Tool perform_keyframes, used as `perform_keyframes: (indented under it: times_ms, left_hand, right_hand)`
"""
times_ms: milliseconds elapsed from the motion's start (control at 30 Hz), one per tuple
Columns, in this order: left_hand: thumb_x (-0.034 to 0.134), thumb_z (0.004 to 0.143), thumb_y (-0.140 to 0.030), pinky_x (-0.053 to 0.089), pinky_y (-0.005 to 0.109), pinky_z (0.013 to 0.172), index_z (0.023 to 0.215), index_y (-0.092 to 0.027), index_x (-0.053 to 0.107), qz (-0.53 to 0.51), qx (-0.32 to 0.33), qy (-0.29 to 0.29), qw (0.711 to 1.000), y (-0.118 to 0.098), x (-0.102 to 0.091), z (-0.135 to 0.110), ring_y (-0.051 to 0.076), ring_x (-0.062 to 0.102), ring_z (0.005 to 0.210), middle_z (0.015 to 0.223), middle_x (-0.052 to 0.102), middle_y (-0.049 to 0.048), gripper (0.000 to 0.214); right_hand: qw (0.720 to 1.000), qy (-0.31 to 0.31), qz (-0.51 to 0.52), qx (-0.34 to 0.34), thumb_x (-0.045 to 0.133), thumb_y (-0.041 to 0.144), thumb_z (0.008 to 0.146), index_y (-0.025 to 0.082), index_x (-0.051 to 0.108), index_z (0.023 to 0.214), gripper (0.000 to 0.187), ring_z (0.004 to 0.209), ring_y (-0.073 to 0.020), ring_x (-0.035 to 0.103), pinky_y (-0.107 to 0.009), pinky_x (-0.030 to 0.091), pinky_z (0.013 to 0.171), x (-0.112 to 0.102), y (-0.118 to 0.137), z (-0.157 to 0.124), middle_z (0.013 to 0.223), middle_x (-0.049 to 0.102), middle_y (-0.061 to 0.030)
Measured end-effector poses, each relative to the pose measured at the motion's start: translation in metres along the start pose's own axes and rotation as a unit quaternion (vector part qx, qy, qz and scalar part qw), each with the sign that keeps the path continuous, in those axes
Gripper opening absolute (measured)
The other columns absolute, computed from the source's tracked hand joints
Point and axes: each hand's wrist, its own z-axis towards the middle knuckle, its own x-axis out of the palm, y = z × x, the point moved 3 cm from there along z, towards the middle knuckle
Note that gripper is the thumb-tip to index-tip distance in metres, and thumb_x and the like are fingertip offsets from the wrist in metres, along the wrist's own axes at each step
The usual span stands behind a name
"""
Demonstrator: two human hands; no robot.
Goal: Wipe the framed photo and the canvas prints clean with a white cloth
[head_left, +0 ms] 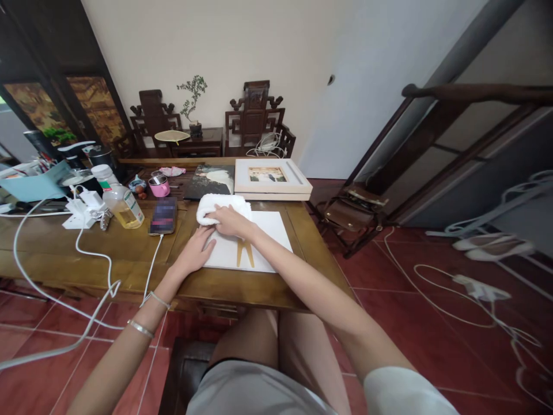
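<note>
Pressed on the folded white towel is my right hand, its fingers curled into the cloth. The towel lies over the upper left part of a flat white board or box lid with a gold two-legged mark, whose top is hidden by my right arm. My left hand lies at the board's left edge, thumb apart and fingers stretched towards the towel. Its fingertips are partly hidden near the towel.
Behind the board lie a dark picture and a framed photo box. To the left are a phone on a charging cable, a bottle of yellowish liquid, a pink cup and a power strip. A wooden chair stands right.
</note>
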Motion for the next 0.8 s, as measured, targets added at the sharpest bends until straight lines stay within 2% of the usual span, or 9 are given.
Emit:
perform_keyframes:
  times_ms: [100, 167, 267, 333, 433, 500, 600, 700, 800]
  left_hand:
    - [0.04, 0.092, -0.036, 0.025, 0.047, 0.115, 0.13, -0.008, 0.05, -0.008, -0.008, 0.003, 1.0, 0.004, 0.003, 0.0, 0.026, 0.036, 0.137, 0.143, 0.045, 0.0175, 0.049]
    - [0.039, 0.091, -0.036, 0.024, 0.046, 0.116, 0.131, -0.008, 0.049, -0.011, -0.01, 0.008, 1.0, 0.006, 0.005, -0.001, 0.025, 0.033, 0.139, 0.145, 0.042, 0.0174, 0.05]
    - [0.038, 0.091, -0.035, 0.023, 0.046, 0.116, 0.131, -0.009, 0.049, -0.01, -0.01, 0.011, 1.0, 0.007, 0.007, -0.001, 0.024, 0.032, 0.139, 0.145, 0.042, 0.0175, 0.049]
    - [0.038, 0.091, -0.035, 0.023, 0.046, 0.116, 0.131, -0.009, 0.049, -0.009, -0.012, 0.009, 1.0, 0.007, 0.007, -0.001, 0.024, 0.032, 0.139, 0.145, 0.042, 0.0173, 0.049]
    - [0.038, 0.091, -0.034, 0.023, 0.046, 0.116, 0.131, -0.009, 0.049, -0.005, -0.012, 0.008, 1.0, 0.005, 0.007, -0.001, 0.024, 0.032, 0.139, 0.145, 0.042, 0.0176, 0.048]
    - [0.038, 0.091, -0.034, 0.024, 0.047, 0.116, 0.131, -0.009, 0.049, 0.0, -0.013, 0.009, 1.0, 0.005, 0.007, -0.001, 0.025, 0.032, 0.139, 0.145, 0.042, 0.0174, 0.048]
    - [0.038, 0.091, -0.033, 0.024, 0.047, 0.115, 0.13, -0.01, 0.049, 0.008, -0.016, 0.009, 1.0, 0.004, 0.007, -0.001, 0.025, 0.033, 0.139, 0.145, 0.043, 0.0167, 0.047]
    - [0.038, 0.091, -0.033, 0.025, 0.047, 0.115, 0.131, -0.01, 0.049, 0.011, -0.015, 0.01, 1.0, 0.004, 0.006, -0.001, 0.025, 0.033, 0.139, 0.145, 0.043, 0.0162, 0.047]
    - [0.037, 0.091, -0.034, 0.025, 0.047, 0.115, 0.131, -0.008, 0.049, 0.012, -0.013, 0.01, 1.0, 0.004, 0.005, -0.001, 0.025, 0.033, 0.139, 0.145, 0.042, 0.0175, 0.048]
  right_hand:
    - [1.0, -0.002, -0.006, 0.024, 0.045, 0.0, 0.073, 0.02, 0.063, 0.115, 0.049, 0.126, -0.0307, 0.045, -0.051, 0.033, 0.102, -0.007, -0.019, -0.021, 0.12, 0.064, -0.0104]
    - [0.999, -0.008, -0.012, 0.045, 0.045, 0.0, 0.073, 0.019, 0.063, 0.115, 0.049, 0.125, -0.0304, 0.046, -0.049, 0.034, 0.102, -0.012, -0.036, -0.042, 0.12, 0.064, -0.0107]
    - [0.996, -0.025, -0.021, 0.081, 0.044, -0.001, 0.074, 0.019, 0.061, 0.117, 0.051, 0.132, -0.0311, 0.038, -0.054, 0.031, 0.104, -0.015, -0.057, -0.078, 0.124, 0.063, -0.0106]
    - [0.994, -0.025, -0.027, 0.106, 0.043, -0.003, 0.072, 0.018, 0.061, 0.118, 0.054, 0.138, -0.0316, 0.03, -0.06, 0.026, 0.105, -0.013, -0.062, -0.105, 0.127, 0.06, -0.0123]
    - [0.995, 0.009, -0.023, 0.092, 0.041, -0.009, 0.062, 0.015, 0.064, 0.112, 0.06, 0.141, -0.0313, 0.02, -0.062, 0.02, 0.108, -0.008, -0.046, -0.151, 0.14, 0.049, -0.0136]
    - [0.998, 0.031, -0.004, 0.048, 0.038, -0.01, 0.055, 0.017, 0.067, 0.104, 0.064, 0.142, -0.0292, 0.017, -0.059, 0.02, 0.111, -0.009, -0.022, -0.182, 0.147, 0.04, -0.0093]
    - [0.999, 0.043, 0.023, -0.003, 0.037, -0.009, 0.054, 0.022, 0.068, 0.099, 0.063, 0.14, -0.024, 0.024, -0.049, 0.028, 0.111, -0.02, 0.011, -0.219, 0.147, 0.04, -0.0037]
    - [1.0, 0.006, -0.008, 0.027, 0.038, -0.009, 0.061, 0.024, 0.069, 0.096, 0.058, 0.137, -0.0225, 0.033, -0.042, 0.037, 0.108, -0.034, 0.015, -0.228, 0.148, 0.039, -0.0007]
    - [0.989, -0.065, -0.106, 0.078, 0.04, -0.01, 0.067, 0.022, 0.072, 0.092, 0.052, 0.141, -0.03, 0.021, -0.053, 0.029, 0.111, -0.04, -0.011, -0.205, 0.151, 0.034, -0.0018]
